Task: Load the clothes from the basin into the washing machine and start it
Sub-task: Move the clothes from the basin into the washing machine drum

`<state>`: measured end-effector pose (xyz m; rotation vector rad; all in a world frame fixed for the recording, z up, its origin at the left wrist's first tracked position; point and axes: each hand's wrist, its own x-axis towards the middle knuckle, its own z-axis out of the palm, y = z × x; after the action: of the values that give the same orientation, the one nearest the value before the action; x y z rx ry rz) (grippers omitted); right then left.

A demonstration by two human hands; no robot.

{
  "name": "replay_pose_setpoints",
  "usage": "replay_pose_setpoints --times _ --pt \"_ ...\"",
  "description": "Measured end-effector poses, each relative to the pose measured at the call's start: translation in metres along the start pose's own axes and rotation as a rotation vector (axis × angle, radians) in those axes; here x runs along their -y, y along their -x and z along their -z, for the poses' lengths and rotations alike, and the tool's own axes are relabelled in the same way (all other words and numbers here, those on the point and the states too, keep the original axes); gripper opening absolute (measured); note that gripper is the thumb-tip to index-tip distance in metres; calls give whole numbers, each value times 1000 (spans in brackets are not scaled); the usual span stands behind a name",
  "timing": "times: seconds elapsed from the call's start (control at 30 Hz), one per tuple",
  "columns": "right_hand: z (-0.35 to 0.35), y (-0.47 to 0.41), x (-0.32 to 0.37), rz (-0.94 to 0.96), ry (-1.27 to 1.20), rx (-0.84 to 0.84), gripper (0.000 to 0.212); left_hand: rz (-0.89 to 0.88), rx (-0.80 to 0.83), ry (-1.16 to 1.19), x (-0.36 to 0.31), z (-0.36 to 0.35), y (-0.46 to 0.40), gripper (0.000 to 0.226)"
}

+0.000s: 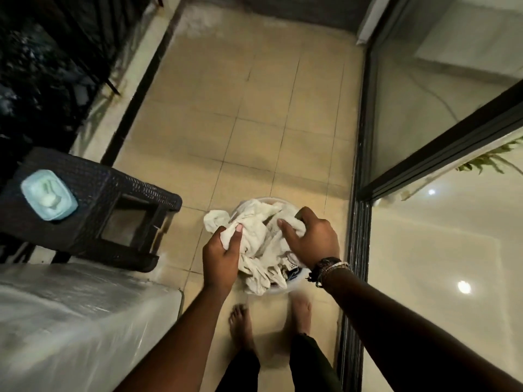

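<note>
Both arms reach down over the basin (278, 290) on the tiled floor (254, 123), just ahead of the bare feet. The left hand (222, 257) has thumb and fingers curled around a bunch of the white clothes (260, 241). The right hand (311, 239), bracelets (328, 268) at the wrist, clamps down on the heap from above. What looks like a plastic-covered washing machine (70, 315) stands to the left.

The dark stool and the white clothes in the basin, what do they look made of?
Dark stool: seemingly moulded plastic with a woven rattan pattern, matte; the regular weave texture suggests it. White clothes: soft, crumpled fabric, probably cotton, though the weave is too blurred to confirm. Basin: pale, smooth rim, likely plastic.
</note>
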<state>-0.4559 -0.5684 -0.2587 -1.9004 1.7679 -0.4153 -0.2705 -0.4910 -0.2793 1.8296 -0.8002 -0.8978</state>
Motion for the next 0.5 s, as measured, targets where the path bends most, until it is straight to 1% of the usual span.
replay_pose_setpoints --times 0.1,0.17,0.27,0.33,0.4,0.5 --pt "28 15 14 12 -9 -9 28 -8 -64 24 -42 16 11 11" --pt "48 22 27 41 14 41 24 -14 -108 35 -72 27 16 12" --pt "70 23 47 86 113 133 24 -22 -154 78 -110 43 23 10" --pt "83 19 67 72 180 181 26 -17 -177 103 -137 55 29 11" --pt "92 15 81 20 232 253 32 -25 -193 133 -157 63 34 14" --pt "93 3 98 -46 289 394 51 -30 -151 172 -178 71 34 13"
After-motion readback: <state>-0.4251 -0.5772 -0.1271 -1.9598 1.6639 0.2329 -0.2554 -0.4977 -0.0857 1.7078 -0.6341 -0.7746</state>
